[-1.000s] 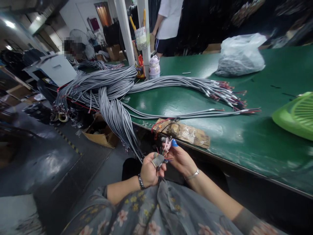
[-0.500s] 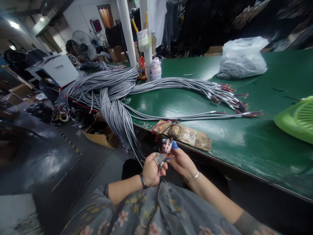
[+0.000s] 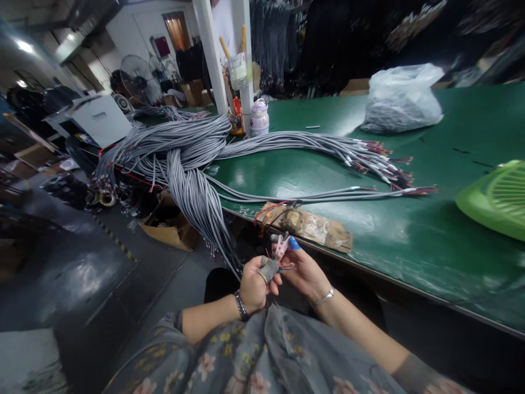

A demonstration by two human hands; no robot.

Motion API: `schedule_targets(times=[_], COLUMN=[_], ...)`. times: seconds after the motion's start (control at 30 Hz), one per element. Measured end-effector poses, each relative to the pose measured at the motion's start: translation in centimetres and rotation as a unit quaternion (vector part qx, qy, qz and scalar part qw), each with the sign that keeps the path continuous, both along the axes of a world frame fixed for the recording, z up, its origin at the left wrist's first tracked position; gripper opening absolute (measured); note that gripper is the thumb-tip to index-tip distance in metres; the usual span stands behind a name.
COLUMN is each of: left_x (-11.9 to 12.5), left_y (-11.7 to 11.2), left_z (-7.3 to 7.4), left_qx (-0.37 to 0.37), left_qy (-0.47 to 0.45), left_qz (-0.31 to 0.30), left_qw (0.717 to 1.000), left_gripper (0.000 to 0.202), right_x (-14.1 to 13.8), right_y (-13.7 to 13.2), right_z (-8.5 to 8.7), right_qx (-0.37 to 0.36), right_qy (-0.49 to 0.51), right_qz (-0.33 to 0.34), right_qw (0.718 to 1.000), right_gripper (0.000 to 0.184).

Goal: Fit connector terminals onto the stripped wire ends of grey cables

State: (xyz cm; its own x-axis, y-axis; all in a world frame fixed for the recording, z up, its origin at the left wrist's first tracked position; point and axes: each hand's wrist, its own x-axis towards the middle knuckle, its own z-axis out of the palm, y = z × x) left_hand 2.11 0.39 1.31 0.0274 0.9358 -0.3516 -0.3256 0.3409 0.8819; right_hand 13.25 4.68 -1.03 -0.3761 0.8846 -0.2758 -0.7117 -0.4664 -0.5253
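My left hand (image 3: 252,287), its thumb wrapped in a grey cover, is closed around the end of a cable. Thin coloured wires (image 3: 288,267) fan out from it toward the other hand. In my right hand (image 3: 310,276), thumb capped in blue, a small pink clip-like tool (image 3: 281,247) is pinched between thumb and fingers, right above the wires. Whether its jaws touch a wire is too small to tell. Just beyond the hands, a worn wooden block (image 3: 322,232) lies on the edge of the green table (image 3: 410,246).
A thick bundle of grey cables (image 3: 192,180) hangs over the table's left edge, and more cables (image 3: 311,139) stretch across the top. Behind stand a lilac bottle (image 3: 260,117) and a filled plastic bag (image 3: 404,101). A green plastic basket (image 3: 498,200) sits at right.
Both hands stay close together at almost the same spot, still gripping the cable and the pink tool. My left thumb has shifted slightly over the wires. The view has moved a little.
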Motion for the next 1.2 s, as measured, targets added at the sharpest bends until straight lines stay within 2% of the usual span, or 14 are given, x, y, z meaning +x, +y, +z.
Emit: schedule_targets(times=[0.13,0.3,0.43,0.57,0.73,0.9,0.97,1.2], left_x=[-0.2,-1.0,-1.6,-1.9,-2.0,-1.8,-1.8,-1.9], left_y=[-0.1,-0.6,-0.9,-1.2,-1.3,-1.2,-1.2,-1.2], left_z=[-0.1,-0.7,-1.4,-1.8,-1.4,-0.9,-0.7,-0.1], left_qx=[-0.001,-0.004,0.018,0.049,0.075,0.031,0.017,0.002], left_qy=[-0.007,-0.006,0.02,0.065,0.119,0.121,0.12,0.092], left_qz=[-0.008,-0.027,-0.049,-0.069,-0.096,-0.168,-0.183,-0.154], left_qw=[1.0,1.0,0.998,0.994,0.985,0.978,0.975,0.984], left_gripper=[0.048,0.049,0.047,0.044,0.039,0.032,0.033,0.045], right_x=[0.2,0.9,1.2,1.4,1.8,2.2,2.2,1.9], right_y=[-0.1,-1.4,-2.7,-3.0,-2.6,-2.4,-2.4,-2.5], right_z=[0.1,0.3,0.5,0.9,1.9,2.6,2.6,2.3], right_qx=[0.002,0.05,0.095,0.072,0.092,0.188,0.2,0.182], right_qy=[0.001,-0.054,-0.12,-0.16,-0.206,-0.291,-0.315,-0.323], right_qz=[0.01,0.08,0.087,0.072,0.092,0.124,0.127,0.066], right_qw=[1.0,0.994,0.984,0.982,0.97,0.93,0.919,0.926], right_gripper=[0.028,0.041,0.036,0.032,0.031,0.024,0.023,0.024])
